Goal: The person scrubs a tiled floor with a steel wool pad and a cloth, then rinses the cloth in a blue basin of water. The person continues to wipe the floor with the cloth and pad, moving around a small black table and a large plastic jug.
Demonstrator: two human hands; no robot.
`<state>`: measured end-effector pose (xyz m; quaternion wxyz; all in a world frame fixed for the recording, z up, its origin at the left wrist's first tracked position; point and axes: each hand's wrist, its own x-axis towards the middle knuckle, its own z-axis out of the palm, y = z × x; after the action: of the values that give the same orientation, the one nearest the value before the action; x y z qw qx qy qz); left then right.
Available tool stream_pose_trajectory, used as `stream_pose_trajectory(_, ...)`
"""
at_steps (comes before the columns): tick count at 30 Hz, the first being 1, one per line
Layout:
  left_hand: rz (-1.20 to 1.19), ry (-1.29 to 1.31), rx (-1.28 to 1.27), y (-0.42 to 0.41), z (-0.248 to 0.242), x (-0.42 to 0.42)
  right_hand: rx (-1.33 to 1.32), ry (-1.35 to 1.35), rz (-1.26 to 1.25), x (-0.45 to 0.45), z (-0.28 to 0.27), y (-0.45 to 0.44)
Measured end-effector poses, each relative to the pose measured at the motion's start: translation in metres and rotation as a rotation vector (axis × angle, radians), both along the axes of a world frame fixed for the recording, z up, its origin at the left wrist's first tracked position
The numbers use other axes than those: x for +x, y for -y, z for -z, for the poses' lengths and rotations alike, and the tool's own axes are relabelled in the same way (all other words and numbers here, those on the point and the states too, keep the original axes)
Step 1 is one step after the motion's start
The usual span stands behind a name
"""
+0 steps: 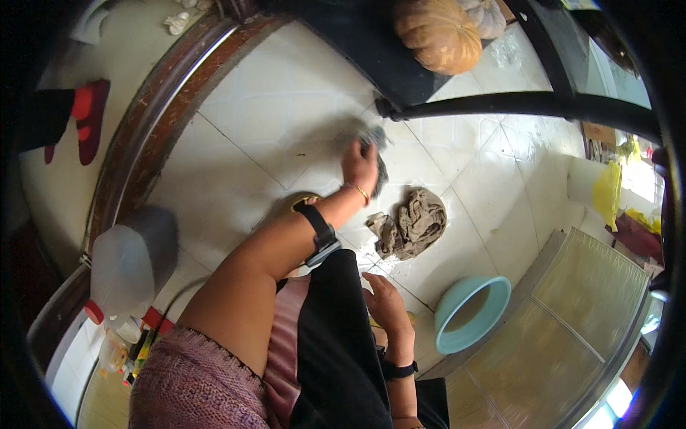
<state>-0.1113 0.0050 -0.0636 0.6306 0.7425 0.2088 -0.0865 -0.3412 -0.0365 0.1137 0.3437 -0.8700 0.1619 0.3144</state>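
Note:
My left hand (360, 167), with a bracelet at its wrist, is closed on a dark grey-green cloth (381, 174) against the tiled floor (455, 161); the cloth is partly blurred and partly hidden by the hand. My right hand (387, 305) is beside my black-clad knee, fingers slightly apart and nothing seen in it. Between the cloth and the basin lies a crumpled brown-grey rag (418, 222) on the wet-looking tiles. A light blue plastic basin (498, 305) holding murky liquid stands to the right of my right hand.
Orange pumpkins (439, 37) sit at the top near a black metal frame (482, 104). A translucent jug (120, 268) with a red cap stands left, near a door track (161, 112). Another person's foot in a dark red shoe (94, 123) is beyond it. Glazed panels (557, 322) lie at lower right.

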Motion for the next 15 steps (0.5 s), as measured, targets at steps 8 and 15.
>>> stream_pose_trajectory(8,-0.552,-0.065,-0.284,-0.04,0.069,0.202,0.02,0.082,-0.006,-0.007,0.014,0.007)
stream_pose_trajectory(15,-0.22,0.075,-0.108,-0.028,0.04,0.11,-0.049,0.012,0.046,-0.015,0.004,0.016)
